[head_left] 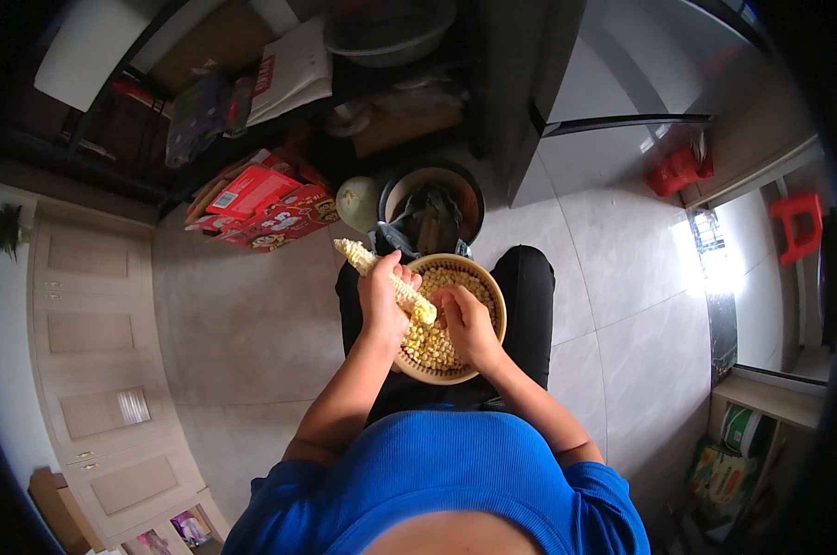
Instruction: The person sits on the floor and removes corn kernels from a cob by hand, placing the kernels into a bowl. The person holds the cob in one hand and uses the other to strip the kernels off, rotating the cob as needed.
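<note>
Left hand (383,301): fingers wrapped around a corn cob (381,275), clamped on its middle. The cob lies tilted, its bare pale tip pointing up and to the person's left, its lower end with yellow kernels over the bowl.

Right hand (467,324): fingers curled together, thumb side pressed against the cob's lower end, just above the loose kernels; whether it grips anything there cannot be told.

Woven bowl (489,282): round, tan rim, rests on the lap between black-trousered thighs, filled with loose yellow corn kernels (430,347).

Beyond the knees: a dark bucket (432,208) holding husks stands on the grey tiled floor; a pale green round object (358,202) sits just beside it. Red boxes (261,208) lie further left. Two red stools (793,227) stand well apart, at right.
</note>
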### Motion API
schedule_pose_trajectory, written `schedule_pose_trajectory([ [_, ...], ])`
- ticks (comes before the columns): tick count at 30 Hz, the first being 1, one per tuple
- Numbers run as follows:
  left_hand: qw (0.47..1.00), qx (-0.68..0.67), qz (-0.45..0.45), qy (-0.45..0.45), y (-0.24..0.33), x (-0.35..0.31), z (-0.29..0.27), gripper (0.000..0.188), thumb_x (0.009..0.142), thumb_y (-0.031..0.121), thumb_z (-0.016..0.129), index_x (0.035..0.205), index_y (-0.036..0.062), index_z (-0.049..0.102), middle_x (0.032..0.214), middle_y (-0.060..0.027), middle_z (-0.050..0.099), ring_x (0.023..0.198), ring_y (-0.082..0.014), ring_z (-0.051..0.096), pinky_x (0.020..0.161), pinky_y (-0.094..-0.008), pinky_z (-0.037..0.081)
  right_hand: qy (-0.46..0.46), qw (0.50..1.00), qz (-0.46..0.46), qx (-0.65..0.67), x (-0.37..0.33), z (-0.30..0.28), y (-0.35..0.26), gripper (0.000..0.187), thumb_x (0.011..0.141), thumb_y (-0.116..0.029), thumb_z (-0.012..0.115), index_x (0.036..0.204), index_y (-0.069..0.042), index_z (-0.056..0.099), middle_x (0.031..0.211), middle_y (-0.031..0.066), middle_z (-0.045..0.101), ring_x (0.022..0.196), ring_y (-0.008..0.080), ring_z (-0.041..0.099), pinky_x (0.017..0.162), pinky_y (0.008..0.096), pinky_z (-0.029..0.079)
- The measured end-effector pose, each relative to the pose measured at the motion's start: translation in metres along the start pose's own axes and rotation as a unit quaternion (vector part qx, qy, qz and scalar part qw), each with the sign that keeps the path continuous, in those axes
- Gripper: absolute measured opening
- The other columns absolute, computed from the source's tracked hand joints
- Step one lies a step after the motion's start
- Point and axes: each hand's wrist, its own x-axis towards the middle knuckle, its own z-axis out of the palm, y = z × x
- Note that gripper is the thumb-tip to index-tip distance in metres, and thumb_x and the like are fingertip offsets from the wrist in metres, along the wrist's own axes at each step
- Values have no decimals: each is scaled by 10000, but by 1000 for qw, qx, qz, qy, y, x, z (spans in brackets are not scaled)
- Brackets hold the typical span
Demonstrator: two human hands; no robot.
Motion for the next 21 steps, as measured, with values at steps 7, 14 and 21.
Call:
schedule_pose_trajectory([
  [7, 1000, 15, 20, -2, 2, 3, -6, 280, 773, 83, 566, 605, 114, 344, 575, 3, 332, 518, -119, 316, 505, -271, 299, -23, 990, -130, -56, -2, -10, 1, 115, 856, -38, 521, 945, 27, 553, 864, 136, 576, 802, 208, 596, 721, 289, 470],
  [14, 1000, -9, -23, 4, 2, 4, -10, 246, 754, 47, 574, 606, 100, 386, 552, -3, 367, 477, -123, 355, 485, -287, 337, -11, 999, -6, 33, -6, -8, 2, 117, 887, -100, 526, 920, 13, 529, 725, 22, 548, 664, 67, 517, 584, 208, 421],
  [21, 999, -2, -48, -8, 3, 2, -8, 255, 756, 68, 575, 601, 105, 376, 545, -1, 354, 471, -118, 338, 485, -276, 327, -67, 990, -12, 123, -8, -2, -9, 112, 903, -97, 502, 927, 10, 517, 771, 18, 538, 709, 63, 515, 640, 201, 435],
])
